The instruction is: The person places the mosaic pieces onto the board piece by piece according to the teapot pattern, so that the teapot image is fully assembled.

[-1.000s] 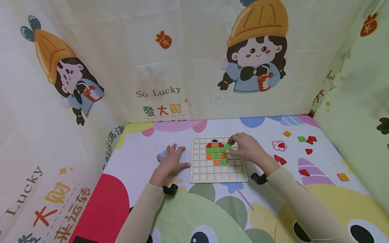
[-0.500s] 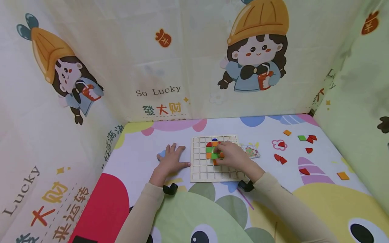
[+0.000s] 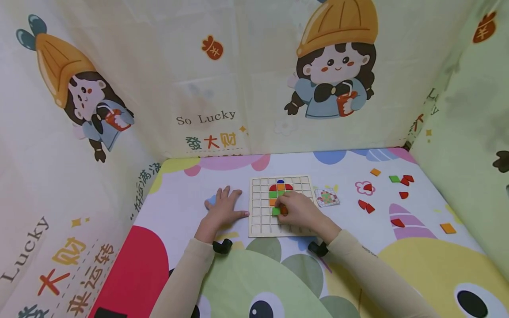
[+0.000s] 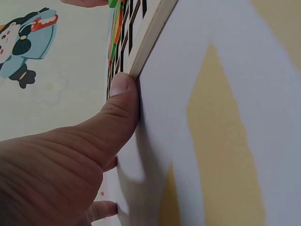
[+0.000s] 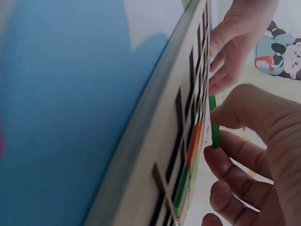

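Note:
A wooden grid board (image 3: 260, 227) lies flat, with orange, green, red and blue tiles set in its middle and upper cells. My right hand (image 3: 300, 210) is over the board and pinches a green square tile (image 3: 275, 212) between thumb and fingers. In the right wrist view this green tile (image 5: 215, 122) stands on edge just off the board's face. My left hand (image 3: 223, 211) rests on the table with fingers spread, its thumb touching the board's left edge, as the left wrist view also shows at the thumb (image 4: 120, 94). The right hand hides some of the set tiles.
A small patterned card (image 3: 327, 197) lies right of the board. Farther right are scattered red pieces (image 3: 397, 224), orange tiles (image 3: 448, 228) and a green tile (image 3: 394, 179). Printed cloth walls (image 3: 254, 88) stand behind and at both sides of the table.
My right hand has moved left and nearer over the board, carrying the green tile from its upper right to below the orange tile at left. The card has come into view. My left hand stays put.

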`<state>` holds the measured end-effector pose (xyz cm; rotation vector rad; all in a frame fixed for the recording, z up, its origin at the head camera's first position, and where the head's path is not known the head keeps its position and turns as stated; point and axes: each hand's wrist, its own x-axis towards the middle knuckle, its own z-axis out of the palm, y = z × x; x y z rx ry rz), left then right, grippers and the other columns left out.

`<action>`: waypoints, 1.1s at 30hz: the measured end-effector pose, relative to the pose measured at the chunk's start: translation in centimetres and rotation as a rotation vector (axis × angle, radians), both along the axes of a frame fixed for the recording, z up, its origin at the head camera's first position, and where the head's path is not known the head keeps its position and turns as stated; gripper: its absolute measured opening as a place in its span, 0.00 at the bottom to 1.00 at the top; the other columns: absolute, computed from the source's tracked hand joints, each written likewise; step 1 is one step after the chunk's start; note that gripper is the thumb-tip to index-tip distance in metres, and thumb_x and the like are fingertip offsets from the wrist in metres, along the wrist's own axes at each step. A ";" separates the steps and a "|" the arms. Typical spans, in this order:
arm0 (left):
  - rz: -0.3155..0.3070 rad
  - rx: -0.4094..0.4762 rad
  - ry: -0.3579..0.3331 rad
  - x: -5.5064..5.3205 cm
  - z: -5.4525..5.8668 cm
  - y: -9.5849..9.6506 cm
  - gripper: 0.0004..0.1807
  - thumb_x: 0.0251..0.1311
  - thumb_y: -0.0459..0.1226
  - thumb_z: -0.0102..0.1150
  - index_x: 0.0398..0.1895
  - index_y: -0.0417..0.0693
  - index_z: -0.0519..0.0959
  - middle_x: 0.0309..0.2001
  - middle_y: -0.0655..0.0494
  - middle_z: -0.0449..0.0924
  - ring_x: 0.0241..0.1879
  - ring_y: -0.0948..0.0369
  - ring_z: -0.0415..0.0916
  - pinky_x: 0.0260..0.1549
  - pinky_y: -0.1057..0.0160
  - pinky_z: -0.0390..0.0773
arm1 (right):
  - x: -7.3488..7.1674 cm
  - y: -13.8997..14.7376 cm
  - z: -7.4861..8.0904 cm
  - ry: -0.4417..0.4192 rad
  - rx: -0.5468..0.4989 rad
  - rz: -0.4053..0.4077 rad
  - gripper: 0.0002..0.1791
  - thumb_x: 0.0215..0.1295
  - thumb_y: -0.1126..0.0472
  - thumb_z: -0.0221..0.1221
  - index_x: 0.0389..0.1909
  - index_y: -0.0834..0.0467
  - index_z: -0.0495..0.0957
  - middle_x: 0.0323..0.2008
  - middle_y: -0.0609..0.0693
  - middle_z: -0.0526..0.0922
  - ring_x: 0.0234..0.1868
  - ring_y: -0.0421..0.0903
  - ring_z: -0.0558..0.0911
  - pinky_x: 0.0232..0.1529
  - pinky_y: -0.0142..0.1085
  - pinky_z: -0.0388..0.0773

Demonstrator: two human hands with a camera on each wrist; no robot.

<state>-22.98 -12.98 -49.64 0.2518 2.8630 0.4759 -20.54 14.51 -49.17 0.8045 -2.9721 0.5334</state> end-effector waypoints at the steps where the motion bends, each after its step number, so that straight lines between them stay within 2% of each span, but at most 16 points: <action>1: 0.000 -0.002 -0.002 0.0 0.0 0.0 0.48 0.59 0.62 0.69 0.79 0.60 0.62 0.84 0.41 0.44 0.82 0.35 0.34 0.63 0.14 0.39 | 0.0 0.0 -0.1 0.003 0.001 -0.004 0.13 0.55 0.55 0.70 0.42 0.51 0.85 0.38 0.44 0.84 0.37 0.44 0.75 0.40 0.38 0.76; 7: -0.003 0.002 -0.011 0.0 -0.1 0.0 0.48 0.59 0.62 0.69 0.79 0.60 0.61 0.84 0.41 0.43 0.82 0.35 0.34 0.62 0.13 0.39 | -0.3 0.2 -0.5 -0.011 0.000 -0.042 0.14 0.53 0.57 0.69 0.42 0.52 0.84 0.37 0.45 0.82 0.36 0.43 0.74 0.39 0.38 0.76; 13: 0.004 0.009 0.000 0.1 0.1 -0.1 0.48 0.58 0.61 0.70 0.79 0.60 0.62 0.84 0.41 0.43 0.82 0.35 0.34 0.62 0.13 0.38 | -0.4 -0.2 -0.4 -0.019 -0.029 -0.018 0.11 0.55 0.58 0.70 0.40 0.51 0.85 0.36 0.44 0.80 0.35 0.43 0.73 0.36 0.37 0.73; 23: 0.007 0.010 -0.006 0.0 0.4 0.0 0.48 0.59 0.61 0.70 0.79 0.59 0.62 0.83 0.40 0.43 0.82 0.34 0.34 0.62 0.13 0.39 | -0.5 -0.8 -0.4 -0.031 -0.052 -0.014 0.07 0.64 0.56 0.72 0.41 0.50 0.87 0.39 0.43 0.84 0.38 0.41 0.78 0.43 0.38 0.79; 33: 0.004 0.011 -0.012 0.0 0.4 0.0 0.48 0.59 0.62 0.69 0.79 0.60 0.62 0.84 0.41 0.43 0.82 0.35 0.34 0.63 0.14 0.38 | -0.7 -1.1 -0.2 -0.113 -0.084 -0.029 0.09 0.64 0.56 0.72 0.42 0.51 0.85 0.37 0.44 0.83 0.37 0.41 0.78 0.45 0.39 0.79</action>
